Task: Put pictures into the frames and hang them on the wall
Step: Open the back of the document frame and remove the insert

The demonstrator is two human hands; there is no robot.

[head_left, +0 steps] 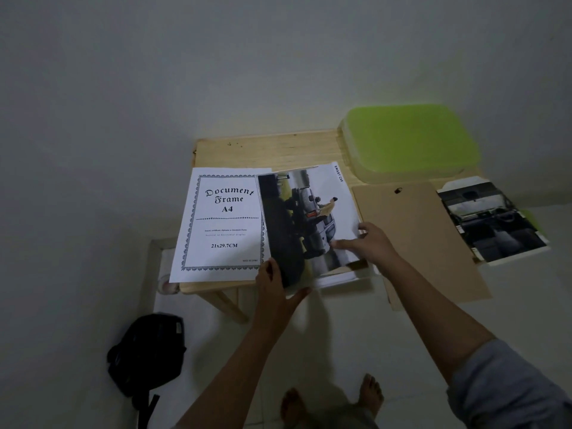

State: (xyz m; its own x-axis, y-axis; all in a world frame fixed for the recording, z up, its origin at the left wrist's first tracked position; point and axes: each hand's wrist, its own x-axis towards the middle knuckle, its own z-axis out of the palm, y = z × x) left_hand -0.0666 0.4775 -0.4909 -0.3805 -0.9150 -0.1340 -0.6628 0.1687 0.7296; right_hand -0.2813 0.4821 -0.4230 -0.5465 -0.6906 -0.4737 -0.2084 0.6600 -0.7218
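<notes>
A car picture (309, 218) lies over a white frame (346, 278) in the middle of the small wooden table (272, 150). My left hand (275, 286) grips the near left corner of frame and picture, thumb on top. My right hand (368, 243) presses the picture's right edge with straight fingers. A white "Document Frame A4" insert sheet (216, 224) lies to the left, partly under the picture. A brown backing board (418, 239) with a hanging hole lies to the right. Another car picture (492, 218) rests at the far right.
A green plastic lid on a tub (408, 140) stands at the table's back right. A black bag (148, 354) sits on the floor at the left. My bare feet (334, 400) stand on the pale floor. A plain wall (216, 72) rises behind the table.
</notes>
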